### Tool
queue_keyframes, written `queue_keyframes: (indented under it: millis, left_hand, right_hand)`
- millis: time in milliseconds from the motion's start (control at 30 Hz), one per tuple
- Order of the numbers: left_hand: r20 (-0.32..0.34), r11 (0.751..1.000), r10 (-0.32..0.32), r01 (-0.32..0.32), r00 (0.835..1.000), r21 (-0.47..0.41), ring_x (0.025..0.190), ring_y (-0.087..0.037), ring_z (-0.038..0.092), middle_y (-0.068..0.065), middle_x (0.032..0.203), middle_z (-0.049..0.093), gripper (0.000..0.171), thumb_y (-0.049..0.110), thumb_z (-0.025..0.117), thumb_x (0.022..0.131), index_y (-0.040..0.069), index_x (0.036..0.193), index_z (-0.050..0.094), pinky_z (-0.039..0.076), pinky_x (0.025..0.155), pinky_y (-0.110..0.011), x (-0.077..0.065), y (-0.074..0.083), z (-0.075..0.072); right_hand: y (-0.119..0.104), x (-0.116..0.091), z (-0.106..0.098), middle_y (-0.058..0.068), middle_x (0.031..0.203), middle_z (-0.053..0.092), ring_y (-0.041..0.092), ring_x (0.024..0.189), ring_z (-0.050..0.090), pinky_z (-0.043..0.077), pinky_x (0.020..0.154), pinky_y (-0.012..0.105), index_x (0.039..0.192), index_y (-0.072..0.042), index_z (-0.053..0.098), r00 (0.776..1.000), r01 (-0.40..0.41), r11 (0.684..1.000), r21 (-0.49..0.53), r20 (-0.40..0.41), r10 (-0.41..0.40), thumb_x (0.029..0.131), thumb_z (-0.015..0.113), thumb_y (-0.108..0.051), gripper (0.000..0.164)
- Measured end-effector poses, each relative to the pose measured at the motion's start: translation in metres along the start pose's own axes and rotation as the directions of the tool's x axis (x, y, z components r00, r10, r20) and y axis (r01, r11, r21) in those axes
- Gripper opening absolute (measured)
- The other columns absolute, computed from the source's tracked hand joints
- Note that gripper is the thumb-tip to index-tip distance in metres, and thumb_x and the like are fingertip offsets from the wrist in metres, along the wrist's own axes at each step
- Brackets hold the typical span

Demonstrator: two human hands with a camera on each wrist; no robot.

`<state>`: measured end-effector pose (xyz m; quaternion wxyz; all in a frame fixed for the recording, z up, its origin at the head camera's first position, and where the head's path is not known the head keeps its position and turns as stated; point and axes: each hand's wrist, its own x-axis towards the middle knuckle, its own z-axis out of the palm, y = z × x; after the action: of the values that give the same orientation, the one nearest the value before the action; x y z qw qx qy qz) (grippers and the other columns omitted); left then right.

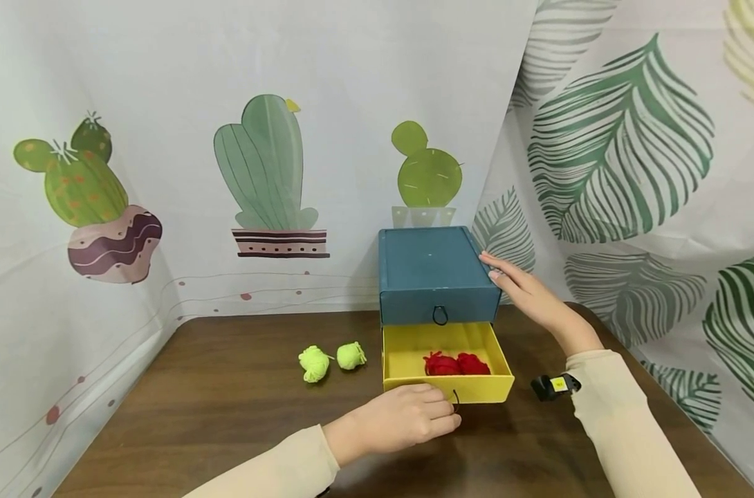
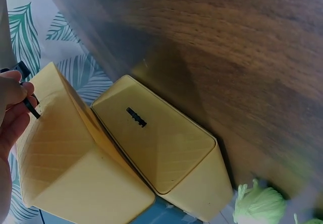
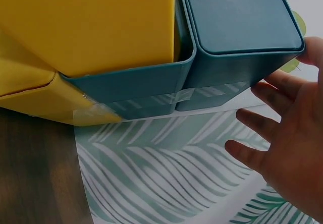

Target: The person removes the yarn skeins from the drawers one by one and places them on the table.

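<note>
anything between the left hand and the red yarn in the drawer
Yes, the yellow drawer's front wall stands between the left hand, which pinches its black loop, and the red yarn behind it; the yarn's top is uncovered.

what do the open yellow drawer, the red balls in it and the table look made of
The open yellow drawer looks like smooth, low-sheen plastic or coated board: flat, even faces. The red balls are probably matte yarn: wound look, loose strands. The table could be wood or laminate, seemingly satin: brown, streaky grain.
</note>
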<state>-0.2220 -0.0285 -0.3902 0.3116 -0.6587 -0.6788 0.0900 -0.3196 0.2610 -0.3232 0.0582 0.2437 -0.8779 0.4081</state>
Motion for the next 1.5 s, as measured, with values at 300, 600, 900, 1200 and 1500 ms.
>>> queue_keyframes:
  millis: [300,600,900,1200,1500]
  left_hand:
    - [-0.022,1.0,0.025,-0.025,0.999,0.005,0.094,-0.009,0.055,0.006,0.101,0.063,0.022,0.006,0.052,0.096,0.014,0.11,0.066,0.044,0.09,-0.02,0.0,0.001,-0.001]
    - [-0.008,1.0,0.029,-0.029,1.0,-0.009,0.096,-0.009,0.055,0.006,0.102,0.063,0.022,0.006,0.052,0.096,0.014,0.112,0.066,0.043,0.092,-0.02,-0.001,0.004,0.0]
    - [0.092,0.999,-0.012,0.015,0.996,-0.041,0.11,-0.011,0.053,0.002,0.118,0.059,0.03,0.008,0.057,0.094,0.017,0.123,0.06,0.039,0.101,-0.023,0.0,0.005,-0.008]
    - [0.043,0.935,-0.128,0.135,0.991,-0.327,0.114,-0.012,0.055,0.001,0.12,0.061,0.029,0.009,0.059,0.094,0.012,0.122,0.062,0.032,0.107,-0.017,0.0,-0.014,-0.03]
    - [0.205,0.634,-0.373,0.41,0.905,-0.655,0.112,-0.017,0.059,-0.007,0.12,0.063,0.031,0.003,0.059,0.094,0.003,0.125,0.06,0.042,0.098,-0.017,0.004,-0.053,-0.027]
  right_hand:
    - [-0.002,0.002,-0.002,0.01,0.159,0.019,0.037,0.144,0.016,0.017,0.11,0.063,0.152,-0.011,0.028,1.0,0.007,1.0,-0.004,-0.003,-0.007,0.105,0.038,-0.031,0.052]
    - [0.001,0.0,-0.001,0.009,0.159,0.018,0.037,0.144,0.016,0.018,0.109,0.064,0.152,-0.011,0.027,1.0,-0.001,1.0,-0.007,0.009,0.001,0.105,0.036,-0.035,0.054]
    - [-0.002,0.0,-0.001,0.011,0.158,0.02,0.037,0.144,0.016,0.017,0.11,0.063,0.152,-0.011,0.029,1.0,0.009,1.0,0.006,-0.006,-0.009,0.105,0.038,-0.031,0.052]
    - [0.0,0.0,-0.001,0.01,0.158,0.02,0.037,0.144,0.016,0.018,0.11,0.063,0.152,-0.011,0.029,1.0,0.0,1.0,-0.009,0.002,0.0,0.105,0.037,-0.034,0.053]
    - [-0.007,-0.001,-0.002,0.011,0.159,0.018,0.037,0.144,0.016,0.017,0.11,0.063,0.152,-0.01,0.029,1.0,0.008,1.0,0.008,0.006,-0.008,0.105,0.037,-0.03,0.051]
